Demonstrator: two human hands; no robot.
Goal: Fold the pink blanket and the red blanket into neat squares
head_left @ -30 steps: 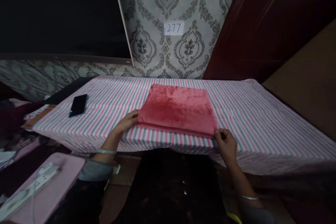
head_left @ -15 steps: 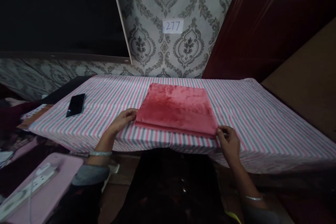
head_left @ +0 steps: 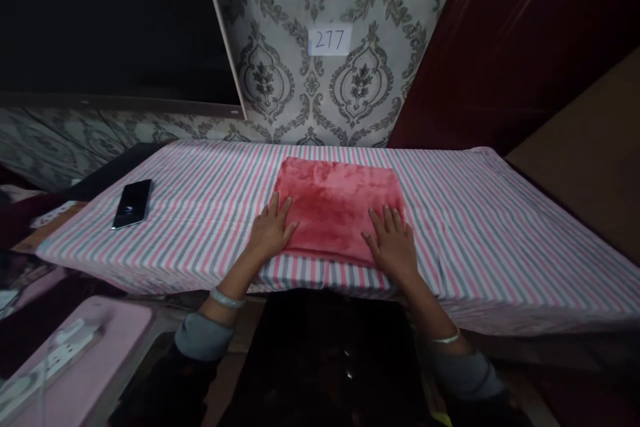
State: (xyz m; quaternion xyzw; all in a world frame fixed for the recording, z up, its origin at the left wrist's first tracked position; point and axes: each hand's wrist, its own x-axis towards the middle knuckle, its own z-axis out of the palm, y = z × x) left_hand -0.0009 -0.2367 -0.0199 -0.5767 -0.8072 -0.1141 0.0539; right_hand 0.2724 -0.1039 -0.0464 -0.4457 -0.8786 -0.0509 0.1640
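Observation:
A folded red plush cloth (head_left: 335, 207) lies flat near the front edge of the table, its front fold showing more than one layer. My left hand (head_left: 271, 228) rests with spread fingers on the cloth's left front part. On the right front part, my right hand (head_left: 394, 243) lies palm down, its fingers also apart. Neither hand grips the fabric. The near corners of the cloth are partly covered by the hands.
A striped tablecloth (head_left: 480, 233) covers the table. A phone (head_left: 133, 203) lies on its left side. Behind are a dark screen (head_left: 115, 27) and a wall with a paper marked 277 (head_left: 330, 40). A power strip (head_left: 55, 357) sits on a pink surface at lower left.
Both hands have let go of the cloth's front corners and moved inward onto its top, fingers now spread. The cloth stays in about the same place.

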